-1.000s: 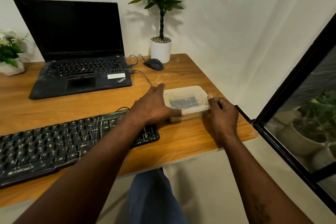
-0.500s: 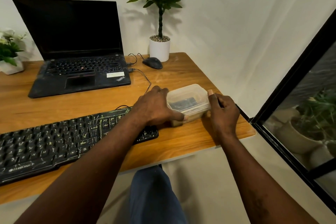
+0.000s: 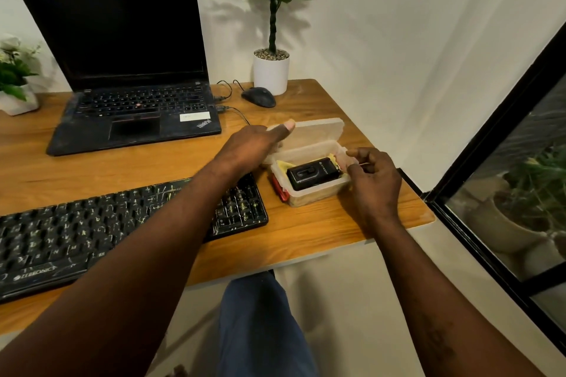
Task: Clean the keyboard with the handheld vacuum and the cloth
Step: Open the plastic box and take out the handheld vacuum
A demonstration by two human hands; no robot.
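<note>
Lid (image 3: 312,131) lifted; vacuum (image 3: 314,176) in box (image 3: 318,196) beside right fingers (image 3: 360,154).

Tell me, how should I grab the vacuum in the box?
Probably from straight above, pinching across its narrow width: the vacuum lies flat on the cloth in the open box, top bare, with walls blocking every side.

I log wooden desk (image 3: 306,232) | bearing laptop (image 3: 134,119), keyboard (image 3: 76,229), mouse (image 3: 258,97), potted plant (image 3: 271,72), flower pot (image 3: 18,101) | open plastic box (image 3: 312,196) near right edge
</note>
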